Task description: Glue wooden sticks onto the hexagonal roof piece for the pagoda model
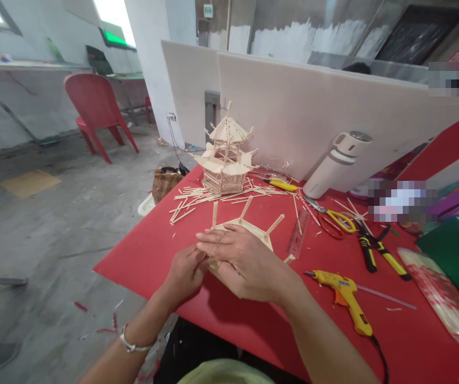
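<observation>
A polygonal frame of thin wooden sticks [260, 233] with several short upright posts is at the red table's near part. My left hand [186, 271] is closed at its left edge, the fingertips partly hidden beneath my right hand. Stretched out flat, my right hand [241, 261] lies across the frame and covers much of it, its fingertips over the left hand's fingers. Just behind stands a pagoda model [225, 168] built of similar sticks, with loose sticks [187, 201] scattered around its base.
To the right lie a yellow glue gun [343, 293], pliers [381, 248], scissors [335, 220], a clear ruler [298, 233] and a yellow cutter [283, 184]. A white bottle [335, 162] leans against the pale board [277, 106]. A bag of sticks [441, 298] lies at the right.
</observation>
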A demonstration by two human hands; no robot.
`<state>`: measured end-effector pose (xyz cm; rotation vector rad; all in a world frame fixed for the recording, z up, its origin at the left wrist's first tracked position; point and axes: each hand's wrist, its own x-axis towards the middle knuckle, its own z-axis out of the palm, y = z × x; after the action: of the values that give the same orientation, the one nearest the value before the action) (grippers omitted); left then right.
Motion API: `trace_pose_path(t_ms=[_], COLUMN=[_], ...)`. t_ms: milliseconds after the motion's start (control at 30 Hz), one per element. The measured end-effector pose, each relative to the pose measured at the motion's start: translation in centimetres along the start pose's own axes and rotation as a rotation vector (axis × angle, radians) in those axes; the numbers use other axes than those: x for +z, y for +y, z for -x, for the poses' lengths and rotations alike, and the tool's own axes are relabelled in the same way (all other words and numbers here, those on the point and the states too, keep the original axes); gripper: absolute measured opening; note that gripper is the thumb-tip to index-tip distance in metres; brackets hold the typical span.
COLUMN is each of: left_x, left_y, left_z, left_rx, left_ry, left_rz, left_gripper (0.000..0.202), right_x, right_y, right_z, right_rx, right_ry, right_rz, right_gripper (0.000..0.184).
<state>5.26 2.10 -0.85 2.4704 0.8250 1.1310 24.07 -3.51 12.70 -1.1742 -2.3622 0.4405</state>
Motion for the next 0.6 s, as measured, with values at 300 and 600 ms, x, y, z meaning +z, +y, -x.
trace_pose_path(t_ms=[300, 600], left_x=[0.07, -0.07], left_y=[-0.03, 0.07], left_z=[0.09, 0.02], left_rx=[-0.006, -0.023], left_ry=[-0.008, -0.018], left_rz=[0.02, 0.002], left_gripper=[0.021, 0.022], right_x=[0.01, -0.05], right_y=[0.12, 0.19], right_z=[-0.08, -0.12], right_rx=[0.009, -0.008], right_ry=[-0.025, -0.024], right_rz=[0.004, -0.007], right_gripper=[0.042, 0.043])
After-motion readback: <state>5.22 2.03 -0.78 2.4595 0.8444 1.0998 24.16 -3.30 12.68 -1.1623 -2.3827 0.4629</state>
